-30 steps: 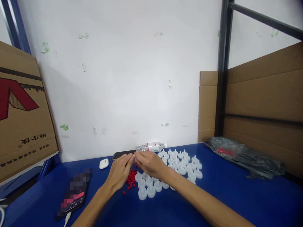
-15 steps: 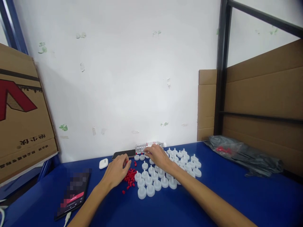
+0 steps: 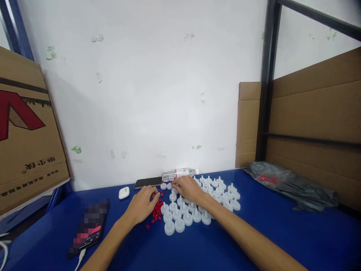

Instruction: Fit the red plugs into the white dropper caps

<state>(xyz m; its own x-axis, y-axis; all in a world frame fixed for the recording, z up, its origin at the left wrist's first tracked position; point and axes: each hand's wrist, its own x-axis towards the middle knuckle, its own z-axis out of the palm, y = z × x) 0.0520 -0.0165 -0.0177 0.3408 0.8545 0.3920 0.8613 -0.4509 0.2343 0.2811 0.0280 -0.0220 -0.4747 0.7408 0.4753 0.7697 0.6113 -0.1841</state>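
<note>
My left hand is curled over the left side of a pile of small red tip caps; its fingers are bent and their tips are largely hidden. My right hand reaches over the white nozzle caps, its thumb and fingers pinched at a white nozzle cap in the back row. A bit of red shows just above those fingers. Beside it to the left stand two white nozzle caps with red tips on them. Many other nozzle caps stand upright with bare white spouts, some hidden under my right forearm.
A clear bottle lies at the wall beside a dark phone and a white earbud case. Another phone with a cable lies at left. A grey plastic bag lies at right; cardboard stands on the left.
My left hand has shifted slightly right and down over the red tip caps. My right hand stays at the back row, where a third bit of red now shows. The view has tilted slightly.
</note>
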